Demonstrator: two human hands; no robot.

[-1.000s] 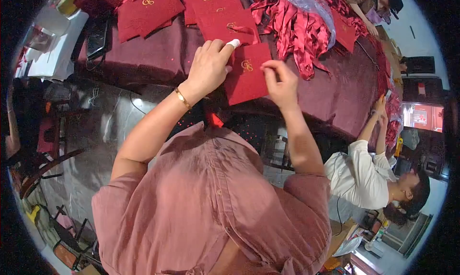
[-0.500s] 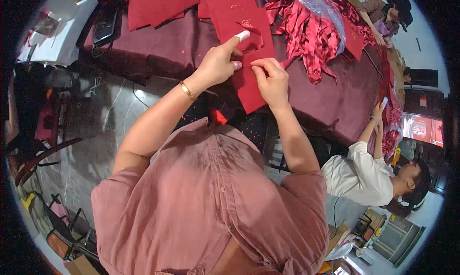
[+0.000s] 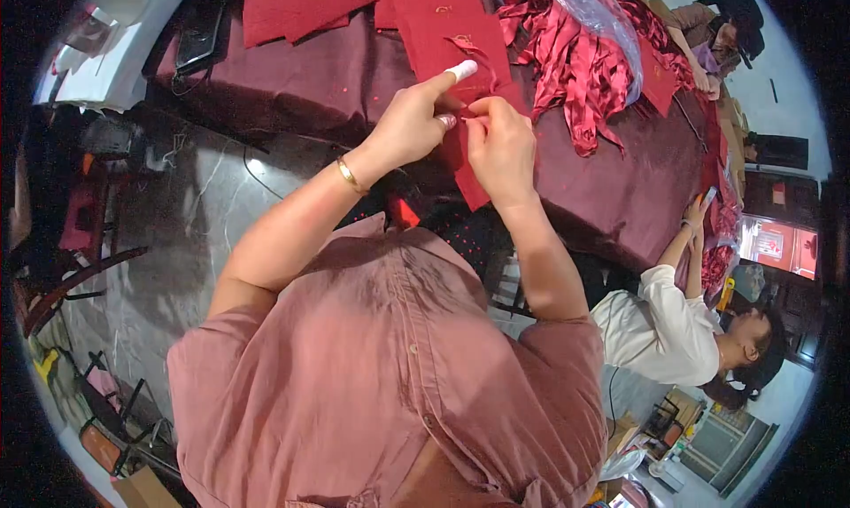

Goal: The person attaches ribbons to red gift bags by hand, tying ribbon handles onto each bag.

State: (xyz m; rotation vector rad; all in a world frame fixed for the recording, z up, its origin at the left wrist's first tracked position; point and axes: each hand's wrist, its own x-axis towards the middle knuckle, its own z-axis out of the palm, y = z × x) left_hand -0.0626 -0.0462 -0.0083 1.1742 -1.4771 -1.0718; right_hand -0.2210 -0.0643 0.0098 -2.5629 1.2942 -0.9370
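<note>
Under my hands lies a red card folder point(image 3: 441, 52) with a gold emblem, one of several overlapping on the table. A thin red ribbon point(image 3: 483, 68) loops over its face. My left hand point(image 3: 410, 125) reaches across the folder, a white cover on its index fingertip; that finger points forward while the thumb and other fingers close on the ribbon. From the right, my right hand point(image 3: 502, 149) pinches the ribbon between thumb and index finger, close to the left thumb. The ribbon's strands between the fingers are largely hidden. Below, the folder's near end hangs toward the table edge.
A heap of red ribbons point(image 3: 580, 87) in clear plastic lies right of my hands. More red folders point(image 3: 305, 7) lie at the far left, near a black phone point(image 3: 199, 38). A dark red cloth point(image 3: 584, 193) covers the table. Beside it at right sits a co-worker in white point(image 3: 660, 331).
My right hand has moved slightly left, and its fingertips are now closer to the left thumb. The view has shifted a little. The co-worker's head has tipped somewhat.
</note>
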